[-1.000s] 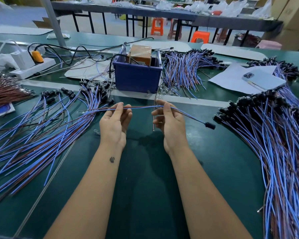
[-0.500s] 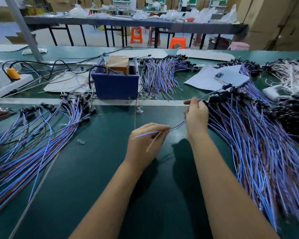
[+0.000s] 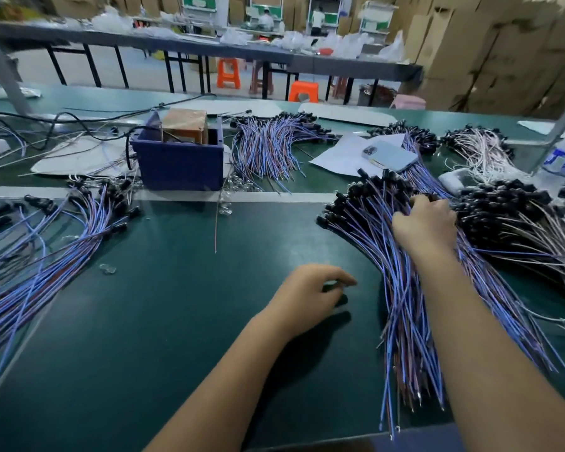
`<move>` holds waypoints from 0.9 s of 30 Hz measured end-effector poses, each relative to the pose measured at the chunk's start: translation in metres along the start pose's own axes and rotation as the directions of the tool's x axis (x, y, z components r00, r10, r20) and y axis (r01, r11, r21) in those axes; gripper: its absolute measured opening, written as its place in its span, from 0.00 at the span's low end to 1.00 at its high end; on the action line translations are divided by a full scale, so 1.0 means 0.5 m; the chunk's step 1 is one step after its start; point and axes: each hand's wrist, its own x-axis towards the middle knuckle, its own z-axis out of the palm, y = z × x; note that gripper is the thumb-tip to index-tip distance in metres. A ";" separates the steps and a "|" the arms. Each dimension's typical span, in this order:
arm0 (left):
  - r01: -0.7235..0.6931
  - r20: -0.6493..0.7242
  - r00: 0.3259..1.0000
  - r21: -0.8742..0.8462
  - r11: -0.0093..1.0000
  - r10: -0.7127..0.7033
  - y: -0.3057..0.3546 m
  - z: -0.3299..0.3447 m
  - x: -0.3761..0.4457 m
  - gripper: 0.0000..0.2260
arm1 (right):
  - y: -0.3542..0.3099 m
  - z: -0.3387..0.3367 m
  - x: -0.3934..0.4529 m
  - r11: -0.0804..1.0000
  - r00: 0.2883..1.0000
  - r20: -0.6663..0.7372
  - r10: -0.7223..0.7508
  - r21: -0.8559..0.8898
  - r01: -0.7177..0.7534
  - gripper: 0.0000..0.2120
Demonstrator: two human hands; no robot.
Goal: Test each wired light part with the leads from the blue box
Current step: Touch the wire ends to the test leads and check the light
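On the right side of the dark green bench mat (image 3: 177,321), seen from the head camera, the right hand (image 3: 426,228) lies on top of the big fanned pile of blue and brown wired light parts with black caps (image 3: 402,288). Its fingers are curled down among the black caps at the far end of the pile. Whether they already pinch one part I cannot tell, because the fingertips are hidden behind the hand itself. The left hand (image 3: 310,296) hovers low over the bare mat, just beside the pile, with loosely bent fingers and nothing between them.

The dark blue plastic box (image 3: 180,164) stands well apart, at the far middle of the bench, with a brown block inside it. One thin reddish lead (image 3: 216,223) comes down from the box onto the mat and ends between the box and the left hand. A second lead I cannot make out.

I judge the step in hand to be taking the next part from the untested pile. To do it well, the right hand should take only one black cap and draw it along the direction of the wires, so that the neighbours do not tangle or slide. The left hand can then catch the bare wire ends and bring them to the lead. A second pile of similar blue wired parts (image 3: 46,249) lies at the left; tested pieces should probably go there, not back.
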 end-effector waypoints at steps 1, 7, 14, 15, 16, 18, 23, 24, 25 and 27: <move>0.029 -0.041 0.999 -0.025 0.999 -0.030 -0.011 -0.012 -0.003 0.12 | -0.020 0.009 -0.010 0.999 0.998 -0.048 -0.037 0.000 0.037 0.19; 0.188 -0.367 0.907 -0.090 0.978 -0.209 -0.070 -0.135 -0.040 0.13 | -0.226 0.116 -0.124 0.924 0.929 -0.051 -0.365 0.101 0.369 0.17; 0.516 -0.686 0.693 0.257 0.817 -0.222 -0.156 -0.337 -0.129 0.16 | -0.430 0.248 -0.274 0.758 0.770 0.165 -0.616 0.391 0.522 0.18; 0.583 -0.716 0.659 0.293 0.758 -0.231 -0.169 -0.362 -0.141 0.17 | -0.438 0.260 -0.282 0.752 0.765 0.189 -0.616 0.430 0.500 0.18; 0.642 -0.747 0.619 0.304 0.704 -0.241 -0.182 -0.386 -0.152 0.19 | -0.441 0.269 -0.286 0.754 0.764 0.209 -0.610 0.451 0.479 0.17; 0.724 -0.790 0.549 0.286 0.628 -0.273 -0.207 -0.422 -0.167 0.21 | -0.436 0.277 -0.280 0.745 0.790 0.195 -0.582 0.518 0.421 0.15; 0.850 -0.797 0.464 0.278 0.447 -0.387 -0.252 -0.445 -0.164 0.13 | -0.416 0.267 -0.273 0.674 0.820 0.165 -0.548 0.667 0.316 0.10; 0.856 -0.808 0.447 0.263 0.445 -0.382 -0.257 -0.446 -0.159 0.10 | -0.413 0.264 -0.275 0.659 0.815 0.162 -0.556 0.683 0.314 0.10; 0.858 -0.821 0.429 0.240 0.454 -0.377 -0.261 -0.449 -0.155 0.08 | -0.411 0.261 -0.276 0.644 0.816 0.155 -0.557 0.701 0.307 0.09; 0.849 -0.844 0.392 0.179 0.497 -0.367 -0.268 -0.456 -0.152 0.05 | -0.407 0.260 -0.277 0.615 0.826 0.145 -0.545 0.738 0.276 0.09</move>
